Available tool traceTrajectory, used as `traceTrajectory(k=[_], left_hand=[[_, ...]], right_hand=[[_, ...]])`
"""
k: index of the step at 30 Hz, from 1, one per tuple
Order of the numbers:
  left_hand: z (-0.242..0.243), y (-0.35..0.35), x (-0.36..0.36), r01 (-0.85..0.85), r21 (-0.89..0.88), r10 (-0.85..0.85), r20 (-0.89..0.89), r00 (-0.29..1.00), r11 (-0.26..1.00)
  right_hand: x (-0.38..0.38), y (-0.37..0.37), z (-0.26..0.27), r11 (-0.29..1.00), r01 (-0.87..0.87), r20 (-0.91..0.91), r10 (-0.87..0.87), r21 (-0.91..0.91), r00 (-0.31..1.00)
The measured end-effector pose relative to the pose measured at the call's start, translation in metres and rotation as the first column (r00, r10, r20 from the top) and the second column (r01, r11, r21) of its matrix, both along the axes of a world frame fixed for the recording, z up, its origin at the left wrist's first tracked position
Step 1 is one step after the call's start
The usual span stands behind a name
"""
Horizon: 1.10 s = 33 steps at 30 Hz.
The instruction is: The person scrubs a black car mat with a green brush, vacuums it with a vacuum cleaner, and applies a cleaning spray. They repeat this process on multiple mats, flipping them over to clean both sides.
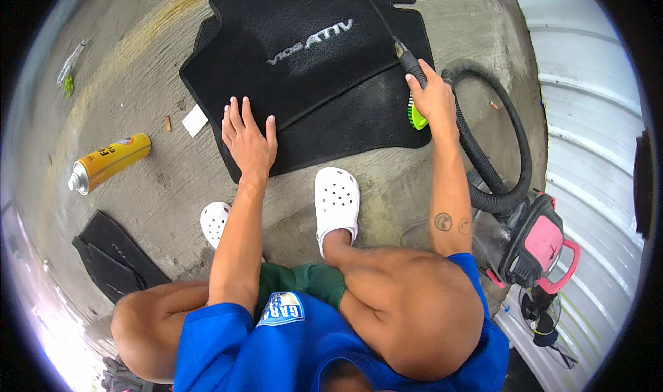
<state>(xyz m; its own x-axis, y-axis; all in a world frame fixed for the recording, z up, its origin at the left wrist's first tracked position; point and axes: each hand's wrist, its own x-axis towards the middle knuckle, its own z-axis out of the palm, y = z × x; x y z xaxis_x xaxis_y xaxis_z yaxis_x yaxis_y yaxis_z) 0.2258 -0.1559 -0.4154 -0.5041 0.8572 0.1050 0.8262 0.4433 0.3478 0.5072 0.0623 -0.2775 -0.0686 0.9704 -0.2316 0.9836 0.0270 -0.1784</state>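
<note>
Two black carpet car mats overlap on the concrete before me, the upper mat [248, 24] bearing stitched pale lettering and a dusty patch below it. My left hand [251, 143] lies palm down on the left part of the mats, fingers spread, holding nothing. My right hand [432, 94] grips the end of a black vacuum hose [413, 68], its tip at the right part of the upper mat. Under my right wrist is a lime-green scrub brush [418, 115], partly hidden, with its bristles to the left. The lower mat [357, 117] shows along the near side.
A vacuum cleaner [538, 242] with pink parts stands at right, by a corrugated metal sheet [585, 123]. A yellow spray can [111, 161] lies at left, near a white card [195, 121]. Smaller black mats [116, 252] lie by my left knee. A clear bottle [71, 66] is farther off.
</note>
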Motion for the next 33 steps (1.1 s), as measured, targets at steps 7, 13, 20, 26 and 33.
traceTrajectory(k=[7,13,20,26,33], left_hand=[[-0.006,-0.006,-0.004,-0.043,-0.028,0.042,-0.046,0.998,0.999],[-0.006,-0.004,0.002,-0.058,-0.038,0.056,-0.052,0.997,0.998],[-0.007,0.001,0.002,-0.057,-0.035,0.056,-0.044,0.997,0.998],[-0.004,-0.004,-0.001,-0.074,-0.058,0.071,-0.049,0.996,0.996],[-0.002,0.007,0.003,0.002,0.187,-0.014,0.063,0.998,0.982]], right_hand=[[-0.109,-0.074,0.001,0.801,-0.549,-0.302,0.476,-0.239,0.826],[-0.030,0.039,0.002,0.996,-0.092,-0.015,0.092,0.019,0.996],[-0.101,-0.070,0.018,0.865,-0.404,-0.175,0.367,-0.296,0.914],[-0.063,-0.014,0.013,0.969,-0.209,0.031,0.215,-0.131,0.976],[-0.099,-0.052,0.022,0.891,-0.352,-0.007,0.366,-0.287,0.931]])
